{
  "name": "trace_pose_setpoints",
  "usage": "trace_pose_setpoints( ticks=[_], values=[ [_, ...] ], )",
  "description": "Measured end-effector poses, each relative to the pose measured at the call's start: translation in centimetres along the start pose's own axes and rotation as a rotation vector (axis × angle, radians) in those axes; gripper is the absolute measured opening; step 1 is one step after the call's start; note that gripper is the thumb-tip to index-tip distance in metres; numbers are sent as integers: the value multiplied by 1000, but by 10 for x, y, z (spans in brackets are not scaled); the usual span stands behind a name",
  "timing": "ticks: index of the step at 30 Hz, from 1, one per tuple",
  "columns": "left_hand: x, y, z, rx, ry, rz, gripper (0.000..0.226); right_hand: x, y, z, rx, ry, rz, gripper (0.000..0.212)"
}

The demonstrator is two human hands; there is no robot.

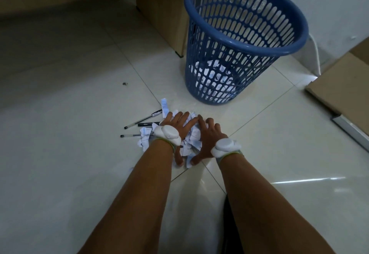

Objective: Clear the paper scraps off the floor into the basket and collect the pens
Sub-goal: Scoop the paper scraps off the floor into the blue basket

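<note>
Both hands, left hand (177, 126) and right hand (205, 136), cup together around the torn paper scraps (192, 139), fingers spread, not yet clamped. Three pens (142, 122) lie just left; the blue basket (239, 40) stands beyond. Loose edge scraps could spill when lifted.

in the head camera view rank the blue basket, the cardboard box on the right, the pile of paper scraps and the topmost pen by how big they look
1. blue basket
2. cardboard box, though cut off by the frame edge, so its true extent is unsure
3. pile of paper scraps, partly hidden under both hands
4. topmost pen
</note>
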State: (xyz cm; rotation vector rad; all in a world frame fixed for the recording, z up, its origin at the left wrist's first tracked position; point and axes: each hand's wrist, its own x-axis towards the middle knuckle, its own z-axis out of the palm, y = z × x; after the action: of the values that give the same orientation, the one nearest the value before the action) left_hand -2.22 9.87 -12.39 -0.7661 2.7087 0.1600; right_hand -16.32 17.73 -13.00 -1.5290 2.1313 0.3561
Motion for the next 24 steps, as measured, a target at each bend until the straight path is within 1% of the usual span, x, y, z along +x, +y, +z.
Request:
trace_pose_setpoints(
  ticks=[2,5,7,9,13,15,20,24],
  values=[
    [5,2,4,-4,63,-13,93,2,-2,2,2,49,-4,152],
    [15,3,8,-15,118,-3,105,9,-3,2,38,99,0,138],
    [19,2,7,-61,121,1,114,15,-4,3,59,91,0,136],
    [21,2,4,-99,129,5,114,20,-3,4,50,93,-5,135],
    [28,3,1,-133,180,4,88,31,0,6,70,73,9,120],
    [30,3,-2,-164,173,4,83,35,2,6,56,69,1,113],
    [40,8,-3,-226,176,-33,74,32,4,-2,110,82,-56,86],
    [46,11,-5,-265,149,-54,60,30,4,-4,186,111,2,69]
  ],
)
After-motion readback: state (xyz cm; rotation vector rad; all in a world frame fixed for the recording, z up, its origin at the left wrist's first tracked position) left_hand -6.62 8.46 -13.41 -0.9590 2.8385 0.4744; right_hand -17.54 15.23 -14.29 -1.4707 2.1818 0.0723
